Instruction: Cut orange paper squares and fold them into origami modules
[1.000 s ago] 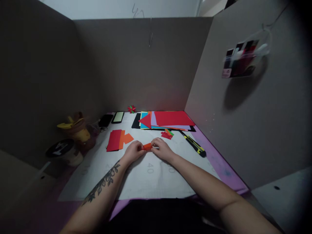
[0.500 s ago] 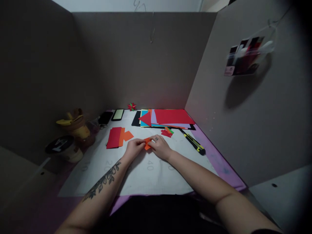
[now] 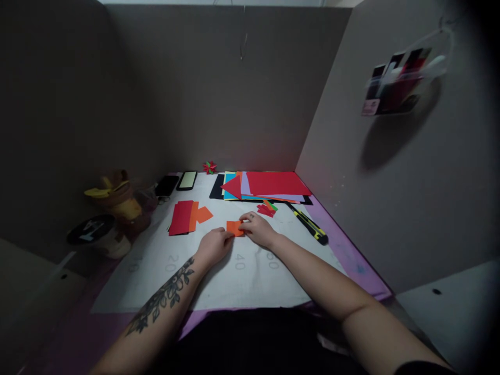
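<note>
Examining the white work surface (image 3: 253,291), one finds a small orange paper (image 3: 234,227) between the two hands and touching both. From the left hand (image 3: 214,246) it lies to the right and slightly farther from the body; from the right hand (image 3: 258,229) it lies directly to the left. Neither hand can be called the nearer, as the fingertips of each are in contact. The left hand is narrow, thumb and finger together at the near left part of the paper; the right hand is likewise narrow, its fingers over the right-hand side. The paper is held between them, though whether either thumb is beneath it cannot be told. The piece appears flat, with its far edge running roughly left to right, across the line from body to back wall. Its visible part is close to square, so no clear long axis can be recorded, and covered portions prevent a firmer finding. It points no particular way. A loose orange piece (image 3: 204,214) lies up and to the left, turned at an angle beside the red paper stack (image 3: 182,217). The yellow-and-black cutter (image 3: 312,226) lies beyond the right hand, slanting, untouched.
</note>
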`<state>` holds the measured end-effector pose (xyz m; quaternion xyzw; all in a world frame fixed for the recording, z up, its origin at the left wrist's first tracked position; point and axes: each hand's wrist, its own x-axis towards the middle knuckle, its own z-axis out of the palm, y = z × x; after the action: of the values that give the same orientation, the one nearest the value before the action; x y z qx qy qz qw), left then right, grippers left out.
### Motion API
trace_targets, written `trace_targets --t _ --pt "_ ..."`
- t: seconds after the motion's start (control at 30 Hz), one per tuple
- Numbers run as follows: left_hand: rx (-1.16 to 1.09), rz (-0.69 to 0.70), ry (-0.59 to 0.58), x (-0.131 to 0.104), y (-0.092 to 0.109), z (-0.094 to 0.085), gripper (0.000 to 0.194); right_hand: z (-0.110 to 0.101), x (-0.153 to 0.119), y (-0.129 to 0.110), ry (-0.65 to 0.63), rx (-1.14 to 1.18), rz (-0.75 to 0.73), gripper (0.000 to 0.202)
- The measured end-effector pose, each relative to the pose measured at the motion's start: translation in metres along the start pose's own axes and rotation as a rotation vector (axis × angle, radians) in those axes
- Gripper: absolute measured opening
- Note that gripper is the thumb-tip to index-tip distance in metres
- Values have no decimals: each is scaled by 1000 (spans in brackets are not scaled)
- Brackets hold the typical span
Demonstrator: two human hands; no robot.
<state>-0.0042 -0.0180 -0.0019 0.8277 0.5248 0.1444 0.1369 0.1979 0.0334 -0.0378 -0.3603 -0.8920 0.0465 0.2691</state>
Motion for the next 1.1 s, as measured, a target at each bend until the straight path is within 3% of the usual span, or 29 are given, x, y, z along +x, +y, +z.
trace_targets --t 0.07,0.27,0.47,0.73,1.1 --pt "40 8 -22 -3 1 0 30 0 1 0 5 65 -16 18" --pt "38 189 80 -3 -1 6 30 -5 4 1 -50 220 -5 16" --pt "-14 163 34 -5 3 9 29 -5 9 6 -93 295 183 7" --pt "32 132 44 -7 6 9 27 7 17 2 -98 201 360 8" --pt "149 268 83 -4 4 13 28 10 22 -10 -137 14 448 16"
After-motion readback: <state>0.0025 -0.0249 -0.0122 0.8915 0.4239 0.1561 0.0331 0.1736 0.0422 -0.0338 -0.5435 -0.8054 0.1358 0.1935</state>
